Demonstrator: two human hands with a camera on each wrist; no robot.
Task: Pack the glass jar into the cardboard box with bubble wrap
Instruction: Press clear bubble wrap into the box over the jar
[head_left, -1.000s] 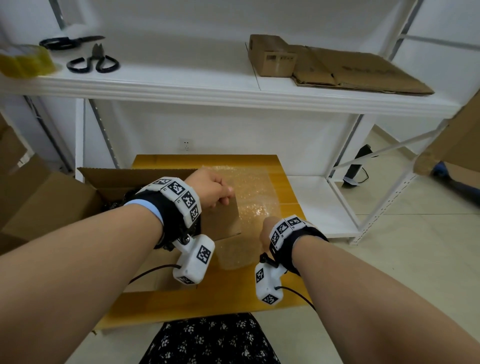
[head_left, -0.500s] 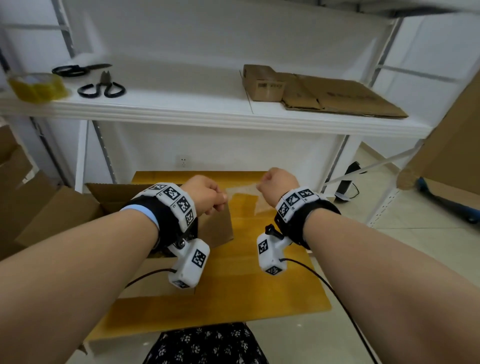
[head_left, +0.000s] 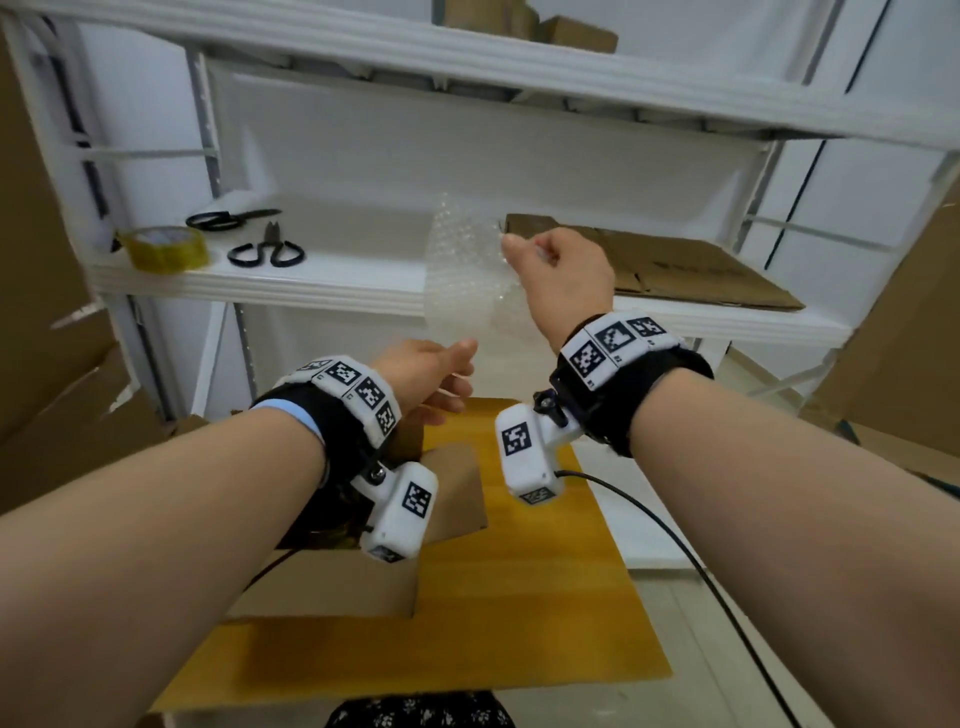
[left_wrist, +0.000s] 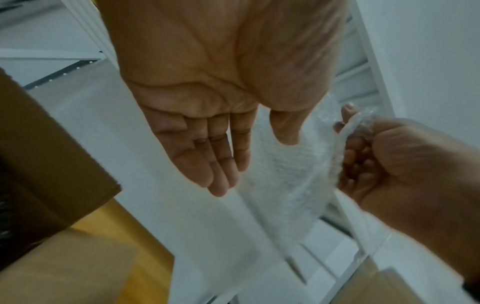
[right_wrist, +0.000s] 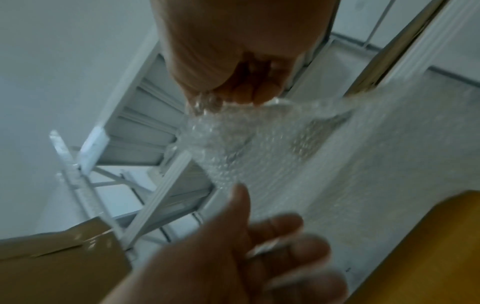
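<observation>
My right hand is raised to shelf height and pinches the top edge of a clear bubble wrap sheet, which hangs down from it. In the right wrist view the curled fingers clamp the bunched wrap. My left hand is lower, fingers straight, beside the sheet's lower part and holding nothing. The open cardboard box sits on the yellow table under my left wrist. I cannot make out the glass jar.
The white shelf behind carries a yellow tape roll, two pairs of black scissors and flattened cardboard. Cardboard boxes stand at the left, and more cardboard at the right.
My right hand has lifted the bubble wrap off the table up to shelf height. My left hand has come off the box flap and uncurled from a fist.
</observation>
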